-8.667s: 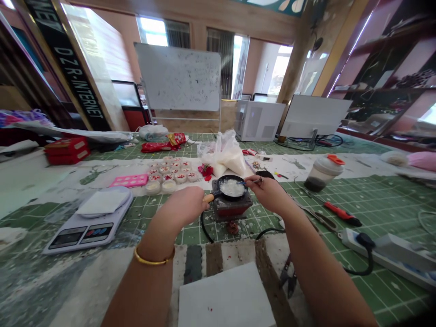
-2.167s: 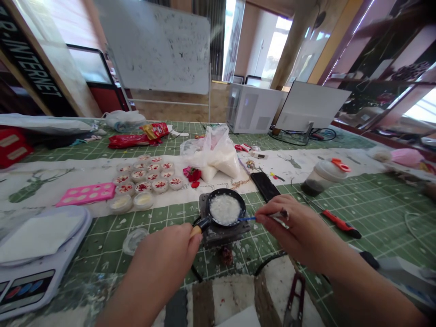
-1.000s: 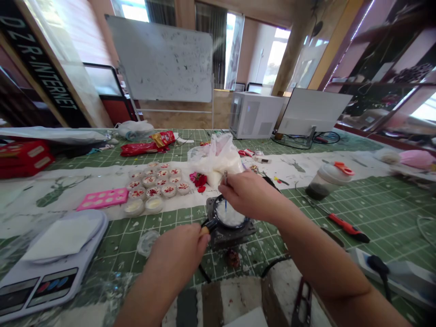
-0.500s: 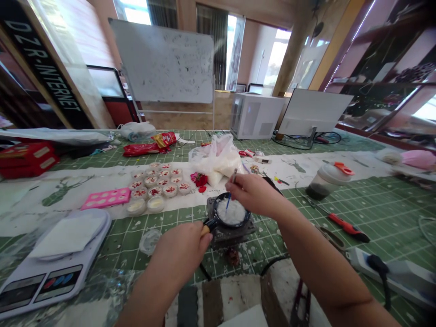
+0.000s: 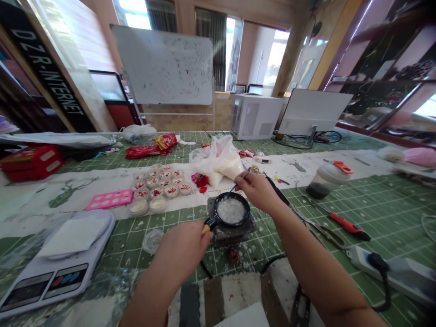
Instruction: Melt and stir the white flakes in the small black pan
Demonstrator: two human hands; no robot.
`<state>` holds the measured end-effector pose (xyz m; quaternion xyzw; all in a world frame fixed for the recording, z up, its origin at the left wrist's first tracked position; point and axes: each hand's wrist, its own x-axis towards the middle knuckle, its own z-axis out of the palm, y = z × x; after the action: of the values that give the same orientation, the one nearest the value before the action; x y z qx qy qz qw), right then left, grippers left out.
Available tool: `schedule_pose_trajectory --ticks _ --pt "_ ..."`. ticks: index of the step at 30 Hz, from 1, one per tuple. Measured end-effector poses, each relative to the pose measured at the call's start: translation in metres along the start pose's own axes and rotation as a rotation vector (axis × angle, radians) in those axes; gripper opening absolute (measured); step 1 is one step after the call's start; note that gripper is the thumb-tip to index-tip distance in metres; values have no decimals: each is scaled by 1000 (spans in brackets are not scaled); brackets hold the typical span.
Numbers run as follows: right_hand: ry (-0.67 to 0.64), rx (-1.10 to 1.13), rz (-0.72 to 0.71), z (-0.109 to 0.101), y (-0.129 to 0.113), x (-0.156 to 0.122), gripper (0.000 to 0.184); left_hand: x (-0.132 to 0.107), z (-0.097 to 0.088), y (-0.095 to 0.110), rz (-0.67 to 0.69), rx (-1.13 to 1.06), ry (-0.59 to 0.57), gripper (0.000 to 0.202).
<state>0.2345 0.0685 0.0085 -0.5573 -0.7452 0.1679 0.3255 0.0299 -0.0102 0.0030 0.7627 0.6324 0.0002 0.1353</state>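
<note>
A small black pan (image 5: 232, 211) with white flakes in it sits on a dark little heater (image 5: 231, 231) on the green cutting mat. My left hand (image 5: 182, 252) is closed round the pan's wooden handle at the near left. My right hand (image 5: 256, 190) is closed on a thin blue stick (image 5: 232, 190), whose tip dips into the far rim of the pan. A clear plastic bag of white flakes (image 5: 218, 160) lies just behind the pan.
Several small cups with red bits (image 5: 160, 183) and a pink mould (image 5: 109, 199) lie to the left, near a kitchen scale (image 5: 57, 256). To the right are a lidded cup (image 5: 323, 180), a red-handled tool (image 5: 345, 226) and a power strip (image 5: 391, 270).
My right hand has drawn back from over the pan to its far right rim, and the stick has gone from upright to slanted. My left hand has stayed on the handle.
</note>
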Motion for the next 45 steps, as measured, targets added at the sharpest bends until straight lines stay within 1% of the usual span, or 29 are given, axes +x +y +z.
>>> schedule_pose_trajectory --ticks 3,4,7,8,9,12,14,16,19,20,23,24,28,29,32,33,36,37,40,41,42,45 --pt "-125 113 -6 1 6 -7 28 0 1 -1 -7 -6 -7 31" --pt "-122 141 2 -1 9 -10 28 0 1 -2 -12 -4 -5 31" --pt "23 109 65 -11 17 -21 28 0 0 -4 -43 12 0 33" --pt "40 92 72 -14 18 -27 28 0 -1 -4 -51 16 -6 34" --pt "16 91 61 -17 18 -33 27 0 -2 -5 -58 19 -15 35" --pt "-151 156 -51 -21 15 -52 24 0 -3 -5 -64 22 -35 36" --pt "-195 159 -124 -22 14 -59 24 0 -3 -5 -62 21 -37 36" --pt "-156 92 -161 -21 13 -61 22 0 -3 -5 -55 18 -36 36" --pt "-54 -38 -165 -22 9 -61 18 -1 -2 -4 -40 20 -34 36" --pt "-47 -58 -176 -21 6 -62 18 -1 -2 -3 -39 23 -35 35" --pt "-110 -60 -263 -20 -1 -64 19 0 -2 -3 -36 19 -37 34" --pt "-111 -70 -280 -19 -3 -64 19 0 -2 -3 -38 15 -36 34" --pt "-5 -159 -244 -17 -6 -66 18 1 -3 -3 -47 19 -44 34" --pt "-19 -159 -262 -17 -7 -67 17 1 -3 -3 -45 21 -45 34" --pt "-113 -123 -354 -16 -12 -68 17 0 -4 -2 -38 16 -45 34" --pt "-108 -131 -342 -15 -13 -67 17 0 -5 -2 -38 17 -42 35" --pt "-44 -207 -215 -16 -19 -65 18 -2 -4 -2 -30 31 -30 36" --pt "-54 -219 -204 -17 -21 -64 19 -2 -4 -1 -28 36 -32 35" --pt "-180 -202 -307 -19 -28 -61 22 -1 -3 -1 -33 41 -40 33" --pt "-193 -208 -321 -19 -29 -59 23 -1 -3 -1 -35 38 -39 33" --pt "-180 -228 -303 -19 -30 -58 22 -1 -3 -1 -32 32 -35 33" --pt "-108 -306 -189 -19 -30 -58 22 -1 -3 -2 -15 19 -31 33"
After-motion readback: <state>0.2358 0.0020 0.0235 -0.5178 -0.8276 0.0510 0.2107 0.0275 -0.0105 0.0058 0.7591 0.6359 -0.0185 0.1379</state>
